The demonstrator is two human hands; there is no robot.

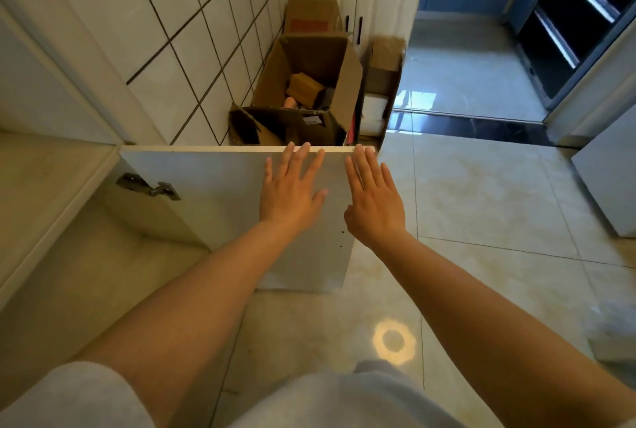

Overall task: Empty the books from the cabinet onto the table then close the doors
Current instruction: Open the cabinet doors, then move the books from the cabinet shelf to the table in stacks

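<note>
A white cabinet door (213, 193) stands swung open from the low cabinet (51, 255) at the left, its metal hinge (148, 185) showing on the inner face. My left hand (292, 190) lies flat on the door's inner face near its free edge, fingers straight and reaching the top edge. My right hand (373, 197) is spread flat at the door's outer edge, fingertips at the top corner. The cabinet's inside shows bare pale boards; no books are in view.
Open cardboard boxes (309, 83) with odds and ends stand just behind the door, against the tiled wall (165, 31). Glossy tile floor (481, 204) spreads to the right. A white unit (609, 173) stands at the right edge, and a dark shelf rack (578, 14) at the far right.
</note>
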